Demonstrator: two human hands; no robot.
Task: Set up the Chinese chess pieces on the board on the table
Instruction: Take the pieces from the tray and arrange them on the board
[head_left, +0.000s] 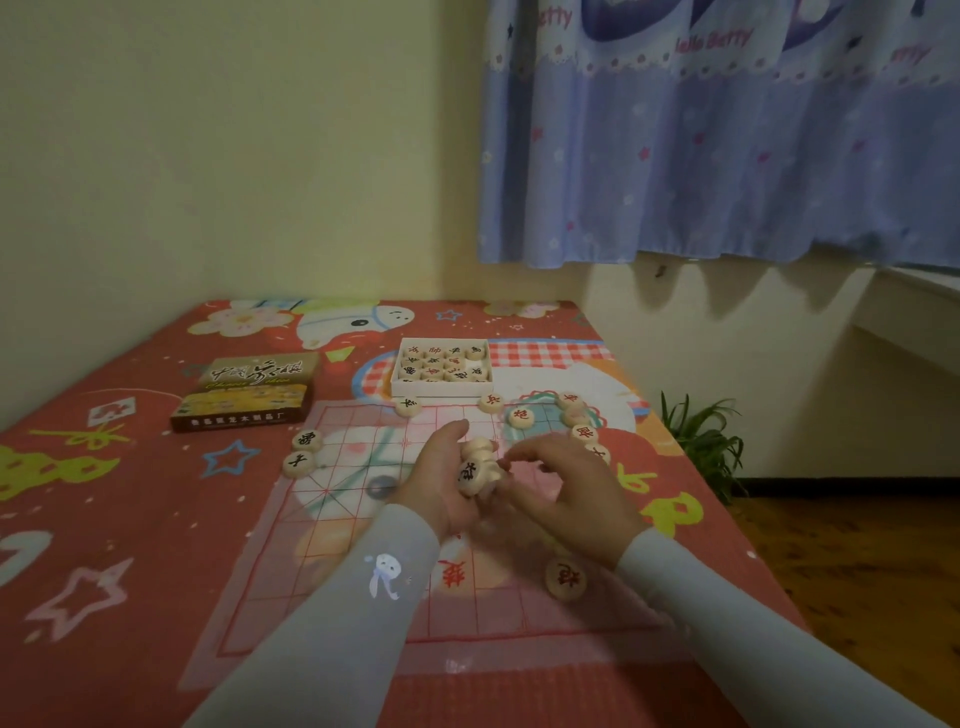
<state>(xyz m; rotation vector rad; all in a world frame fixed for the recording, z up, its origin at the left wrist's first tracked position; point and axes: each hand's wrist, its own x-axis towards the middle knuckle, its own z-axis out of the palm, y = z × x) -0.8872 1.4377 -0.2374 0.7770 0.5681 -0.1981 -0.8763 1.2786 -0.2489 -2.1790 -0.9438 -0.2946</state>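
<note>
Red cartoon-print tabletop (130, 519) in a room corner, clutch of wooden chess pieces (475, 467) cupped in the left hand (441, 483) above the thin board (363, 519), right hand (566, 488) pinching at them, white tray (441, 387) of pieces beyond, box lid (249, 389) to its left.

- cream walls (234, 156), dim warm light
- blue patterned curtain (727, 145) upper right
- wood floor (857, 561) right
- green plant (706, 441) by the wall
- red cartoon tablecloth (104, 519)
</note>
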